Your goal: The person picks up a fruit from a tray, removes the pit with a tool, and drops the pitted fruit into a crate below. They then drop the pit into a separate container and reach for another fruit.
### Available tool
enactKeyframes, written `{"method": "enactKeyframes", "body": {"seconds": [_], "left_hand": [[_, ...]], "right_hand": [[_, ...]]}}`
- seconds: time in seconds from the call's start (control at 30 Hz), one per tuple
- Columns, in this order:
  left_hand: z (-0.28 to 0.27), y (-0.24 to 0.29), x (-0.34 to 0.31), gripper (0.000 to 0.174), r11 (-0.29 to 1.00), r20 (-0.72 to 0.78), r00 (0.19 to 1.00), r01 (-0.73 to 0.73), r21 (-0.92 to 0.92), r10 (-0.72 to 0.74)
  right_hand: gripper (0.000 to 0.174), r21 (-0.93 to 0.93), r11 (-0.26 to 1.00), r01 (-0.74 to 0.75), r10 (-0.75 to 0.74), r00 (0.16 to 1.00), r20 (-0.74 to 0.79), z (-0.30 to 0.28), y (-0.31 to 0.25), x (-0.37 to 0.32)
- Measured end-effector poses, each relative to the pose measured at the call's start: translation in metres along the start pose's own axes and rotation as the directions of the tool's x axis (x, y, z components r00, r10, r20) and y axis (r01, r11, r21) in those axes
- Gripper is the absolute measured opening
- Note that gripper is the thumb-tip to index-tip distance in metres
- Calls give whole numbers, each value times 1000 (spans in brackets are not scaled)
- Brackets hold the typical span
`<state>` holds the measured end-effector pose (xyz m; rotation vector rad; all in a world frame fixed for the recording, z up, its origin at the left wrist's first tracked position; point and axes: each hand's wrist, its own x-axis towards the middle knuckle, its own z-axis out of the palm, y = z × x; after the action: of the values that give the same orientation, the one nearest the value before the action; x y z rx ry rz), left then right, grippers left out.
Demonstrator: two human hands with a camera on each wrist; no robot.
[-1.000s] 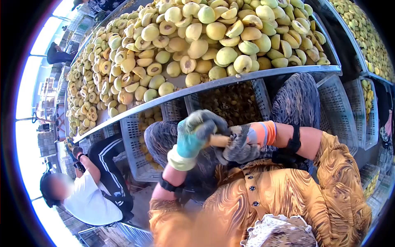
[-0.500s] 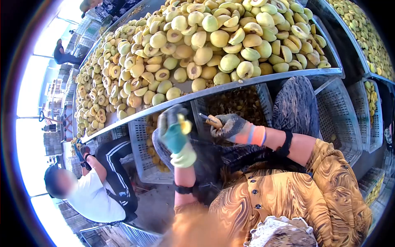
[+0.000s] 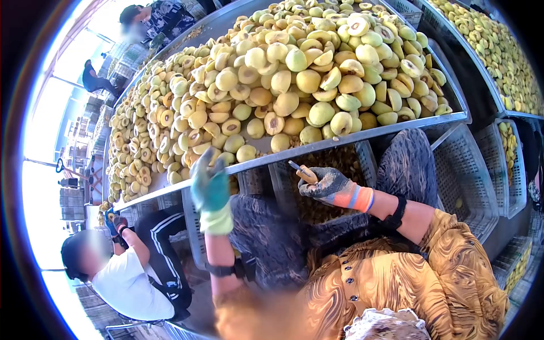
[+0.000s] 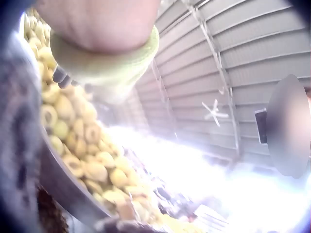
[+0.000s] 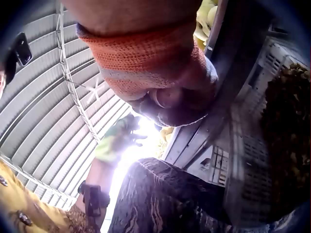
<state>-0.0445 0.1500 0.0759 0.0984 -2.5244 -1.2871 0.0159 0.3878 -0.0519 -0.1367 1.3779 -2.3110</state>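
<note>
In the head view my left hand, in a teal and grey glove with a pale yellow cuff, is blurred at the near rim of a metal-edged table. Its fingers extend toward the heap of halved yellow peaches, and no fruit shows in it. The right wrist view also shows those fingers spread. My right hand, in a grey and orange glove, grips the wooden handle of a small metal-tipped tool. This tool points up and left over a crate of dark scraps.
Plastic crates stand under the table at the right. A seated person in a white shirt works at the left, and another person is across the table. A second fruit-covered table is at the far right.
My hands, together at the tool one second ago, have separated. The left carried a yellow fruit piece away, then moved left to the table rim, where the piece no longer shows. The right keeps the tool.
</note>
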Motion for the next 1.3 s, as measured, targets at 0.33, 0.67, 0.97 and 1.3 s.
{"method": "enactKeyframes", "body": {"seconds": [0.33, 0.67, 0.97, 1.3], "left_hand": [[190, 43, 62, 66, 889, 311, 946, -221, 402, 95], [109, -7, 12, 41, 496, 471, 870, 477, -726, -148], [110, 31, -46, 43, 89, 604, 774, 627, -774, -190], [137, 10, -51, 25, 693, 189, 981, 164, -702, -40]], "right_hand": [[34, 321, 931, 174, -170, 985, -42, -27, -24, 4], [49, 38, 999, -6, 8, 998, -58, -25, -40, 1], [48, 374, 925, 62, -85, 995, 44, -16, -20, 10], [40, -294, 942, 160, -174, 984, -23, -11, -27, 9]]}}
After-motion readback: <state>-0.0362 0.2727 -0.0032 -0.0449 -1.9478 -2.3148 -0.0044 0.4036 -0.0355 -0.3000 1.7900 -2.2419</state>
